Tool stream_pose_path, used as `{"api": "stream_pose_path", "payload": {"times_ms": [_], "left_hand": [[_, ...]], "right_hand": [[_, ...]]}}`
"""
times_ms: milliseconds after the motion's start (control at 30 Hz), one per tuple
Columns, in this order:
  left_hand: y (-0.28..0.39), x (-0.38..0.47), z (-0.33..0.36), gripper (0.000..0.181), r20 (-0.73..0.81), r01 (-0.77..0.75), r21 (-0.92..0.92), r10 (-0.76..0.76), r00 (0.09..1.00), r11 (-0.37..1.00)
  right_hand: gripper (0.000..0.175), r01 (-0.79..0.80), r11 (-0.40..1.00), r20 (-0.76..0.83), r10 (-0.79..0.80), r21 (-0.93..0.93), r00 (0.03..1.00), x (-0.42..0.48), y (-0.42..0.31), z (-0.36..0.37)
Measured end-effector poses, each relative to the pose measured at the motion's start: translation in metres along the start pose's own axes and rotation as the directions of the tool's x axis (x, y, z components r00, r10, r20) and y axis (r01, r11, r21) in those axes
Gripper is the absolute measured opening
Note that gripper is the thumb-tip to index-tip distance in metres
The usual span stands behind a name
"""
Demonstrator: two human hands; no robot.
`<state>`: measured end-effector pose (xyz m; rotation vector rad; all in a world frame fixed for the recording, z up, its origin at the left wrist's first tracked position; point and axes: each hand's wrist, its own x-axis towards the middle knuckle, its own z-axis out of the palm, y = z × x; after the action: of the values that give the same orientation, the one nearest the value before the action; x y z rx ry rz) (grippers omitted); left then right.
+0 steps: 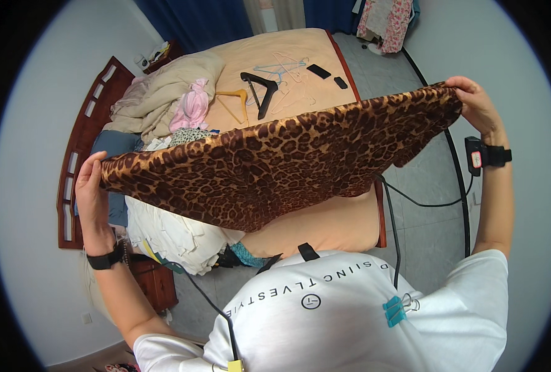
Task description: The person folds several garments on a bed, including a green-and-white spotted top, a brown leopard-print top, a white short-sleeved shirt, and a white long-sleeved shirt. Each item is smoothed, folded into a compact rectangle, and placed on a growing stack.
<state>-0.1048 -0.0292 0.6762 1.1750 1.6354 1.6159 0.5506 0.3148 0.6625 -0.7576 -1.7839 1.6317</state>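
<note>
A leopard-print cloth (275, 162) is stretched wide above the bed, its upper edge taut and its lower part hanging loose. My left hand (91, 179) pinches one end between thumb and fingers, at the left of the view. At the right and farther up, my right hand (473, 100) grips the other end. Beyond the cloth, a black hanger (268, 90), a yellow-brown hanger (242, 98) and several thin blue and pink hangers (282, 69) lie on the peach bedsheet (243, 46). The cloth hides the middle of the bed.
White clothes (173, 232) are heaped at the near left of the bed, with a beige quilt (164, 93) and pink garment (191, 106) behind. Two black devices (319, 71) lie near the far right edge. Black cables (396, 232) run from my wrists. A wooden nightstand (157, 281) stands lower left.
</note>
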Motion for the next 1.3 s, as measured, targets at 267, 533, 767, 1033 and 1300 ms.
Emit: {"api": "stream_pose_path", "payload": {"times_ms": [267,533,767,1033,1300], "left_hand": [[0.036,-0.03,-0.01,0.03,0.154,0.101,0.195,-0.132,0.979,0.976],[0.02,-0.013,0.005,0.016,0.155,-0.024,0.582,-0.082,0.985,0.813],[-0.104,0.173,0.031,0.017,0.133,-0.165,0.806,0.098,0.986,0.569],[-0.065,0.339,0.065,0.018,0.049,-0.179,0.828,0.251,0.967,0.531],[-0.076,0.245,0.058,0.018,0.061,-0.401,0.789,0.59,0.805,0.466]], "right_hand": [[0.033,-0.005,0.839,-0.164,-0.101,-0.544,0.981,-0.028,-0.051,0.016],[0.017,0.046,0.561,-0.121,-0.257,-0.827,0.959,-0.015,-0.052,0.021],[0.016,-0.079,0.311,-0.168,-0.27,-0.947,0.948,0.175,0.047,-0.049],[0.017,-0.071,0.185,-0.166,-0.575,-0.98,0.801,0.293,0.015,-0.161],[0.025,0.014,0.768,-0.453,-0.392,-0.641,0.801,0.16,0.035,-0.129]]}}
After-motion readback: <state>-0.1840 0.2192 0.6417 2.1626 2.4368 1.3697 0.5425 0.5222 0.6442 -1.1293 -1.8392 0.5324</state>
